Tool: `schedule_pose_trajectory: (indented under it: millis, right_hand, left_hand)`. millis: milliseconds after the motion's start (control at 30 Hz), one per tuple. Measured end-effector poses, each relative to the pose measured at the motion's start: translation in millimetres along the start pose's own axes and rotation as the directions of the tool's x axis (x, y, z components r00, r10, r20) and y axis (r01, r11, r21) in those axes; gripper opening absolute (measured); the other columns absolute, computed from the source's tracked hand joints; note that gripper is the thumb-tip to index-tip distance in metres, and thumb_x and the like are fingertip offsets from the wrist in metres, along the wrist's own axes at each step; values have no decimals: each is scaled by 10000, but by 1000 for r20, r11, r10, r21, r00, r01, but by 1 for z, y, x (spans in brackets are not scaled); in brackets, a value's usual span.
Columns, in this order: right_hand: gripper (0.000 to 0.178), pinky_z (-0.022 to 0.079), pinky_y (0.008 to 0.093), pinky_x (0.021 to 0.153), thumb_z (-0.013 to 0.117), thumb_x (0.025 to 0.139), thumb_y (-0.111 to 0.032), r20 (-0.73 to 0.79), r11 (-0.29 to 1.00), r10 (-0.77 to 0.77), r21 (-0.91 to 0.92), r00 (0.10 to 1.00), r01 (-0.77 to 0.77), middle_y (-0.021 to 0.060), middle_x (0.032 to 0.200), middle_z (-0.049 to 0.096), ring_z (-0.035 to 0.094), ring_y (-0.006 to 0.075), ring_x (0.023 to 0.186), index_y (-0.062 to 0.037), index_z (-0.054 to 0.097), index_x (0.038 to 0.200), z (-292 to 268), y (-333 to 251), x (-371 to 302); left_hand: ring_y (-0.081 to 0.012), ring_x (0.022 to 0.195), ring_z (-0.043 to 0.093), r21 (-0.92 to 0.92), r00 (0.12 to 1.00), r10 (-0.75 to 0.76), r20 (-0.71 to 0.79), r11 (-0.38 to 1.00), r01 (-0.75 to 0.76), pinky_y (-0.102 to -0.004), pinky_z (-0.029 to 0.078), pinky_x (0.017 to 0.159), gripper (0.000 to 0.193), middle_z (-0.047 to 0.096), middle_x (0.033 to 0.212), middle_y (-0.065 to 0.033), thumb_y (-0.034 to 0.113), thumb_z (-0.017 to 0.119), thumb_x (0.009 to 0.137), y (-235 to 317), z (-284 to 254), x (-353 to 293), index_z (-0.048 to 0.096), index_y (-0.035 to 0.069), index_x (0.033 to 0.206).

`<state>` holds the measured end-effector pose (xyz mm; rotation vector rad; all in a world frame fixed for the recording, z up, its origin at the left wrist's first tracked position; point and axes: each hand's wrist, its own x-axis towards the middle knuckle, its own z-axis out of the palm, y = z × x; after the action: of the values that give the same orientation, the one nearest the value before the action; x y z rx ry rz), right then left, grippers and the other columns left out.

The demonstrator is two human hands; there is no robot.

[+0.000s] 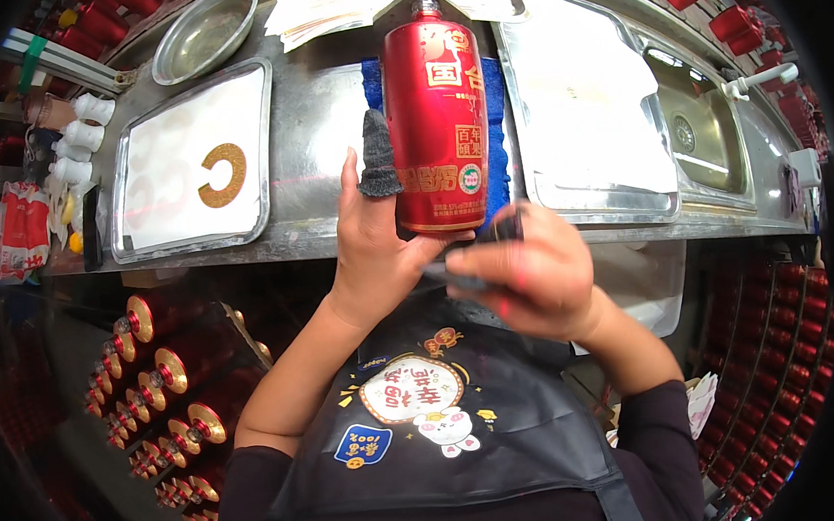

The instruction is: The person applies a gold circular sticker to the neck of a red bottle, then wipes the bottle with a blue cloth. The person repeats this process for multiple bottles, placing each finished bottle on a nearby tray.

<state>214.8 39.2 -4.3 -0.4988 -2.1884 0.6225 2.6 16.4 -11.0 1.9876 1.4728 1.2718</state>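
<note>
A red bottle with gold and white print lies at the middle of the counter, its neck pointing away from me. It rests over a blue cloth. My left hand grips its lower left side and base; a dark grey knitted finger cover is on one finger. Near the bottle's base, my right hand is curled and smeared by motion. Something dark shows at its fingers, too blurred to name.
On the left, a metal tray holds a gold C-shaped piece; a metal bowl stands behind. To the right are another metal tray with white sheets and a sink. Rows of red bottles stand below the counter.
</note>
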Motion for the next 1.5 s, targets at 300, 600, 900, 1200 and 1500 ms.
schedule_pose_trajectory:
  millis: [300, 600, 900, 1200, 1500]
  right_hand:
    - [87, 493, 390, 610, 707, 780, -71, -450, 932, 2, -324, 893, -165, 117, 754, 624, 602, 308, 656, -65, 642, 837, -35, 62, 130]
    - [171, 473, 399, 603, 735, 734, -57, -443, 963, 165, -122, 881, -241, 142, 776, 601, 581, 335, 664, -32, 649, 879, -27, 50, 135]
    - [183, 526, 295, 679, 794, 806, -21, -340, 856, 515, 243, 787, -456, 114, 891, 689, 643, 218, 738, -43, 697, 960, -16, 20, 65]
    - [141, 469, 268, 629, 752, 913, -124, -252, 482, 859, 693, 447, -537, -9, 758, 608, 543, 78, 683, -32, 646, 907, 5, 4, 16]
    - [182, 472, 237, 780, 743, 910, -112, -436, 678, 735, 445, 520, -585, 43, 922, 628, 593, 127, 838, -2, 632, 1003, -9, 19, 21]
  left_hand:
    - [-390, 1424, 419, 173, 989, -99, 111, 982, 79, -544, 170, 1219, 1162, 477, 1502, -237, 356, 920, 694, -1, -8, 0, 258, -55, 1556]
    - [-326, 1545, 223, 131, 973, -108, 202, 988, 82, -612, -40, 1211, 1040, 423, 1586, -136, 400, 848, 777, -15, -14, 0, 283, 56, 1581]
    - [-387, 1480, 338, 87, 945, -122, 304, 991, 100, -668, 44, 1178, 1126, 406, 1551, -217, 428, 891, 694, -20, -20, 16, 286, 80, 1578]
    - [-420, 1524, 235, 31, 952, -89, 292, 996, 83, -671, 12, 1177, 1211, 408, 1560, -225, 498, 930, 595, -13, -21, 19, 335, 90, 1568]
    - [-276, 679, 704, -350, 884, -188, -427, 936, 30, -355, 515, 597, 284, 694, 750, -181, 238, 702, 936, -5, -24, 83, 668, -25, 835]
